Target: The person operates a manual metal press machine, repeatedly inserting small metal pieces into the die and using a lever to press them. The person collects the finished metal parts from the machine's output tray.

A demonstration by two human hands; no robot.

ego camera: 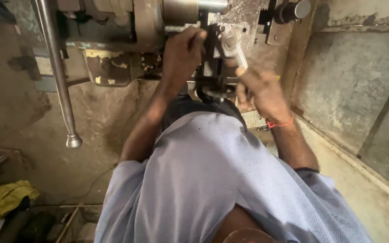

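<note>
Head view: I'm looking down over a pale blue shirt (212,180) at a grimy grey metal machine (230,22) on the far side. My left hand (183,51) is closed round a small dark part up against the machine's front, just under the shiny steel cylinder (181,10). My right hand (260,90) is wrapped on the handle of a silver steel spanner (236,47), whose head sits on a fitting of the tool block. Hands are apart, both gripping.

Step, by my reading: tightening or loosening that fitting w/ the spanner while the left steadies. Next move prob. needs a short swing of the handle.

Room: tight. Long steel lever w/ knob end (59,76) hangs left, stained concrete wall (352,81) close right.
</note>
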